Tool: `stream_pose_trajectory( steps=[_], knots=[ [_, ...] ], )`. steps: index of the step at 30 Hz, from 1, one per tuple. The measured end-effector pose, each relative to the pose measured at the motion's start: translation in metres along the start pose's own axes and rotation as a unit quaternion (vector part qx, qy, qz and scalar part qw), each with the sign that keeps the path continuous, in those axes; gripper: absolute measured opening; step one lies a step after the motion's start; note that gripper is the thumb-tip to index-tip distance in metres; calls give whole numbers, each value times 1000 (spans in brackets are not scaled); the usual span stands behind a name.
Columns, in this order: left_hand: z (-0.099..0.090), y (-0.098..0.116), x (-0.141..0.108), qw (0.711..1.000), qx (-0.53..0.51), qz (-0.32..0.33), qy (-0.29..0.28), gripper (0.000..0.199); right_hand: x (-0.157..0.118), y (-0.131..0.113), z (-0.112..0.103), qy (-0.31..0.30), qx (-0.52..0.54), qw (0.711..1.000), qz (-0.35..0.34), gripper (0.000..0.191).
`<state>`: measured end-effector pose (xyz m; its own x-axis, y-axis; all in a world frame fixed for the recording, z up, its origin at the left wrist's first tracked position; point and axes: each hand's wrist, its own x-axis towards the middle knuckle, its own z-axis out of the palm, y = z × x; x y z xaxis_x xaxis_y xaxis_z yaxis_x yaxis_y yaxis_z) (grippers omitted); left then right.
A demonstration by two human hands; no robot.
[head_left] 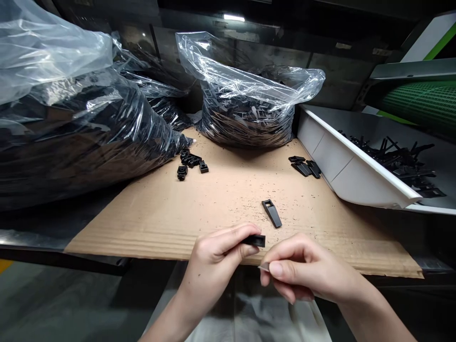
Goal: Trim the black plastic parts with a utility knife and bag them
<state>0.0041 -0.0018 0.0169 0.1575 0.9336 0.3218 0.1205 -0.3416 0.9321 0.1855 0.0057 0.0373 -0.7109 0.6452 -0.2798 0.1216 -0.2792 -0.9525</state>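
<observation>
Black plastic piece [259, 241]: where is it held, and how?

It is gripped between the thumb and fingers of the left hand [217, 256], over the near edge of the cardboard sheet [228, 204]. Its hollow end is turned toward the right hand [308, 268].

And what is held there?

A thin greyish sliver [264, 267] is pinched between thumb and forefinger. Its material cannot be told, and it is held near the piece but apart from it.

What can be counted as done?

Little, with certainty. Small blocky parts [194, 160] are gathered at the far left of the sheet, and wedge-shaped parts [302, 168] at the far right, beside the white tray [333, 159]. Whether either group has been worked on cannot be told.

And what seems to be left?

The piece in hand is judged unfinished, since the two held things are not joined. One loose wedge [273, 217] is laid just beyond the hands, and many dark parts are still held in the middle bag [249, 118] and the tray.
</observation>
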Motion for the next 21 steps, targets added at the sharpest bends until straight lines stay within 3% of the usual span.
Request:
stream_pose_trajectory(
  steps=[2,4,6,8,10,13,17,21],
  knots=[
    [-1,2,0,1000,9,-23,8,33,-4,0,6,69,-35,997,-12,24],
    [-1,3,0,998,13,-52,16,29,-8,2,14,190,-74,978,-47,17],
    [-1,4,0,996,7,-83,13,27,-8,6,22,344,-126,925,-105,11],
    [1,3,-1,994,-6,-105,6,25,-4,10,31,443,-187,860,-172,11],
    [2,3,-1,993,-19,-117,-3,24,4,14,37,461,-241,822,-231,13],
    [1,3,0,992,-22,-123,-6,21,15,15,40,447,-249,815,-273,12],
    [0,3,0,990,-16,-140,-11,18,19,16,35,462,-76,862,-194,12],
    [5,3,-2,986,-18,-164,-25,20,14,18,24,407,41,901,-146,30]
  ],
)
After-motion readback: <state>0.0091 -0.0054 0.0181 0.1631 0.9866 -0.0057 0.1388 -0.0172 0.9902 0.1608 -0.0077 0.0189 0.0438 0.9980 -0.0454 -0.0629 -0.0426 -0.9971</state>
